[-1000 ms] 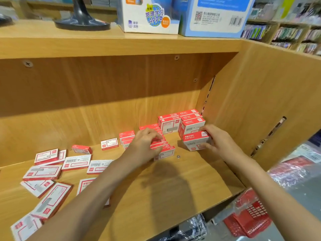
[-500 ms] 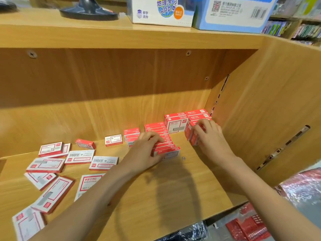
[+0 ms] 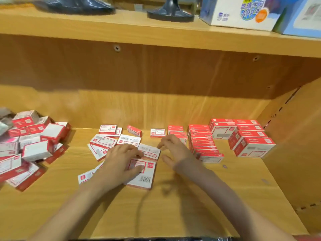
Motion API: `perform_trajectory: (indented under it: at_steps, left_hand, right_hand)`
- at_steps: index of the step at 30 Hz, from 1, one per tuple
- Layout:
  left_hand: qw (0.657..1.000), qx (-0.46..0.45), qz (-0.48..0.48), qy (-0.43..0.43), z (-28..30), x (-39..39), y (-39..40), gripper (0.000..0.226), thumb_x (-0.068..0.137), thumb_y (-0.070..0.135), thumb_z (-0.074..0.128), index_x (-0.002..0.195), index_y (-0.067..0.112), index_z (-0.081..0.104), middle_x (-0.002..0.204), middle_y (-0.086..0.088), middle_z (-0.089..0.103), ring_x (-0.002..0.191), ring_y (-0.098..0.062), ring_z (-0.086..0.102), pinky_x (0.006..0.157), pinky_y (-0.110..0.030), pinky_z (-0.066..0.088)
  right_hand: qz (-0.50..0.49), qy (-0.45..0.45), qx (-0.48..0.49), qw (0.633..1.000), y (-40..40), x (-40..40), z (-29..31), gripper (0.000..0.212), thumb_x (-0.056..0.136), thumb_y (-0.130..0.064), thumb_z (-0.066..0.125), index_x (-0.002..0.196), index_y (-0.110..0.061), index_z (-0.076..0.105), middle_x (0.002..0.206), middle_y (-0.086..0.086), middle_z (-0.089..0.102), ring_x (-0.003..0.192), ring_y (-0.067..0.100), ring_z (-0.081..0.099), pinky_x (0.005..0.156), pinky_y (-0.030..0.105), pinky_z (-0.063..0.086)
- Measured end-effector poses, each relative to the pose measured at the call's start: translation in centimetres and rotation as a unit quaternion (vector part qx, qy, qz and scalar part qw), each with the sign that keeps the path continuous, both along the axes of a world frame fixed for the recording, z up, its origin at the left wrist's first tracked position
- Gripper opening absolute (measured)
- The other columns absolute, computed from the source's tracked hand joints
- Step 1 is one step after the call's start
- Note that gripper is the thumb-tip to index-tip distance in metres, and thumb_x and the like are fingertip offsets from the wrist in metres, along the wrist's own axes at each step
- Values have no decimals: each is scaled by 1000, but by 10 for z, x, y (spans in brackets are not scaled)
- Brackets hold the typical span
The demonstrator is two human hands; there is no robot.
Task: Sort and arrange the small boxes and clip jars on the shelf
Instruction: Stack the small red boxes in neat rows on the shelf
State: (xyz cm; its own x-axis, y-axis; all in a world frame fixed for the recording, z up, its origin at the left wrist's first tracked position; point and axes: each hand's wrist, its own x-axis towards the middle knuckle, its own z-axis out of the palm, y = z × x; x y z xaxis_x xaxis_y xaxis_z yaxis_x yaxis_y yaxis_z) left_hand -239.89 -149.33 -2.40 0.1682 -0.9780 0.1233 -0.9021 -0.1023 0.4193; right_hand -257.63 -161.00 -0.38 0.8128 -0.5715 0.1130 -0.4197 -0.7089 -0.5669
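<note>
Both hands have left the neat rows at the right and come back to the loose boxes in the middle of the shelf (image 3: 191, 197). A second ago the left hand sat on the long row and the right hand pressed a big box into the corner. Now the view has swung left too, so a messy heap (image 3: 33, 141) shows at about 9 o'clock that was not seen before.

This tells me the tidy part is done for now and the next box is being fetched. Many boxes are still loose, so I think the job is only partly done.

The tidy stacks (image 3: 243, 136) stand at 3 o'clock, tight against the side wall. The long row (image 3: 203, 141) stands just left of them. The scattered flat boxes (image 3: 111, 140) lie in the middle, toward 10 o'clock from the hands. I see no clip jars.

The left hand (image 3: 121, 160) lies flat on a flat white box (image 3: 144, 173), fingers spread, pressing it and not curled round it. The right hand (image 3: 175, 150) floats just to the right, at 2 o'clock from the left hand. Its fingers are loose and bent a little, and it holds nothing. Its fingertips (image 3: 161, 145) point at another flat box (image 3: 151, 150) lying between the hands.
</note>
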Motion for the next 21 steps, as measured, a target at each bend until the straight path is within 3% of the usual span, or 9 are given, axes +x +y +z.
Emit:
perform_trajectory:
  at_steps: [4, 7, 10, 12, 14, 18, 21]
  left_hand:
    - [995, 101, -1, -13, 3, 26, 31, 100, 38, 98, 32, 127, 52, 37, 135, 19, 28, 130, -12, 17, 106, -37, 17]
    - [990, 137, -27, -25, 1, 33, 40, 108, 37, 97, 36, 134, 52, 23, 141, 19, 20, 134, -10, 6, 111, -37, 12]
    - [995, 92, -39, 20, -4, 32, 41, 87, 53, 79, 49, 132, 50, 25, 138, 18, 29, 128, -7, 19, 110, -34, 23]
    - [993, 78, -43, 74, -6, 31, 40, 83, 55, 74, 54, 130, 48, 28, 133, 19, 34, 125, -6, 25, 106, -30, 28]
    - [992, 71, -46, 93, -10, 30, 36, 84, 55, 72, 57, 131, 45, 32, 132, 16, 37, 124, -8, 29, 105, -31, 29]
    - [992, 56, -66, 90, -10, 27, 27, 82, 59, 65, 65, 130, 42, 33, 130, 15, 40, 123, -10, 31, 102, -28, 29]
    - [990, 59, -69, 105, -1, 20, 21, 80, 64, 49, 77, 133, 32, 39, 124, 20, 41, 120, -7, 33, 99, -23, 29]
  right_hand:
    - [30, 83, -5, 996, 3, 24, -13, 38, 95, -21, 47, 132, -16, 44, 139, 0, 37, 129, 15, 34, 108, 30, 29]
    - [17, 86, -41, 995, 3, 23, -12, 35, 96, -19, 42, 131, -15, 43, 137, 1, 42, 127, 16, 35, 105, 26, 29]
    - [-23, 84, -11, 996, 4, 18, -6, 37, 95, -16, 42, 131, -15, 42, 134, 4, 42, 123, 19, 37, 102, 28, 34]
    - [-35, 74, -2, 997, 8, 12, -2, 39, 94, -18, 44, 134, -17, 40, 139, 3, 37, 129, 17, 31, 107, 29, 30]
    - [-12, 81, -2, 997, 17, 7, 2, 47, 93, -29, 50, 137, -20, 35, 144, 0, 34, 132, 14, 27, 110, 29, 25]
    - [48, 135, -54, 988, 33, 9, 1, 80, 75, -55, 64, 140, -23, 30, 144, -3, 36, 130, 14, 31, 107, 36, 30]
    - [46, 128, -63, 989, 35, 9, 0, 89, 72, -58, 66, 143, -21, 25, 146, -2, 35, 131, 15, 30, 107, 36, 29]
